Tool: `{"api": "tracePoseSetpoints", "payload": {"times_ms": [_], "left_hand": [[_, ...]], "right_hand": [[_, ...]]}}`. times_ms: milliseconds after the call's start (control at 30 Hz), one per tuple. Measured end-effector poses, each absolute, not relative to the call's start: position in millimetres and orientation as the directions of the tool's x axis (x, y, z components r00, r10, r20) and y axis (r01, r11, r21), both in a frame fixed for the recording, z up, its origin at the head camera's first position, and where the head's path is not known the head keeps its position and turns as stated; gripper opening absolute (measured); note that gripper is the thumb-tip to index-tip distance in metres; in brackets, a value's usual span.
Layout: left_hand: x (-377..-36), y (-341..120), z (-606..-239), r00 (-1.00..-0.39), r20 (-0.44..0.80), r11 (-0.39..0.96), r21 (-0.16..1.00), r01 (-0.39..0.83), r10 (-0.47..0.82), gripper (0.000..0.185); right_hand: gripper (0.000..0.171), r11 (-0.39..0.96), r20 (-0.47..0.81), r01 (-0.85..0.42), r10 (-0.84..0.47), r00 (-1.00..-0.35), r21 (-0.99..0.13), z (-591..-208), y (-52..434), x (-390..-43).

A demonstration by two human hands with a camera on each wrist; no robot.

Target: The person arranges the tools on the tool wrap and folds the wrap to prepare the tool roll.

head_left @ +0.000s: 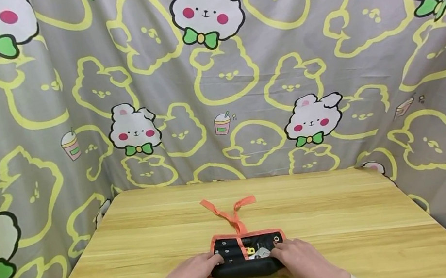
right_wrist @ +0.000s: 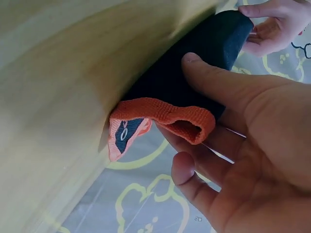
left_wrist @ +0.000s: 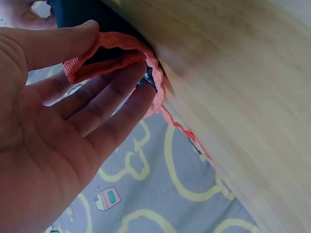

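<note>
A black tool roll (head_left: 247,258) with orange trim lies on the wooden table (head_left: 351,216), its near part rolled up. White size numbers and a metal tool (head_left: 260,252) show in the open part. Two orange ties (head_left: 230,211) trail away from it. My left hand (head_left: 210,263) grips the roll's left end. In the left wrist view that hand (left_wrist: 114,58) has its thumb over and its fingers under the orange-edged end (left_wrist: 82,70). My right hand (head_left: 282,252) grips the right end. The right wrist view shows this hand (right_wrist: 189,116) with its thumb on the black fabric (right_wrist: 165,82).
A grey curtain (head_left: 240,82) printed with white bunnies and yellow outlines hangs behind the table and down both sides. Bare wood lies left, right and beyond the roll. The table's corners sit close to the curtain.
</note>
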State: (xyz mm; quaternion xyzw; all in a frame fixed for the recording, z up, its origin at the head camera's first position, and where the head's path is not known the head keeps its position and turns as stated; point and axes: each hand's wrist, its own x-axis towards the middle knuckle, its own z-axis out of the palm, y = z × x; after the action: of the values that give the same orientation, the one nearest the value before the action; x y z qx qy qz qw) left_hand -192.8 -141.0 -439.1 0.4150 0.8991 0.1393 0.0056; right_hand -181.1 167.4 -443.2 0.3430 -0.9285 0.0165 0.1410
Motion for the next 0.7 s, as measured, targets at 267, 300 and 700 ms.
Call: {"api": "tracePoseSetpoints", "payload": {"times_ms": [267,300,700], "left_hand": [[-195.4,-143.7,-436.9,-0.631,0.103,0.572,0.331,0.751,0.769,0.027],[-195.6,-144.0,-436.4,-0.63,0.103,0.568,0.34,0.749,0.769,0.026],[-196.2,-143.7,-431.3,-0.65,0.05,0.583,0.394,0.711,0.759,0.028]], "right_hand": [[0.023,0.75,0.097,-0.657,-0.65,-0.754,-0.078,-435.5,172.5,-183.6],[0.024,0.748,0.069,-0.656,-0.652,-0.755,-0.101,-434.5,173.4,-184.1],[0.023,0.688,0.069,-0.698,-0.7,-0.71,-0.197,-424.0,181.5,-184.6]]}}
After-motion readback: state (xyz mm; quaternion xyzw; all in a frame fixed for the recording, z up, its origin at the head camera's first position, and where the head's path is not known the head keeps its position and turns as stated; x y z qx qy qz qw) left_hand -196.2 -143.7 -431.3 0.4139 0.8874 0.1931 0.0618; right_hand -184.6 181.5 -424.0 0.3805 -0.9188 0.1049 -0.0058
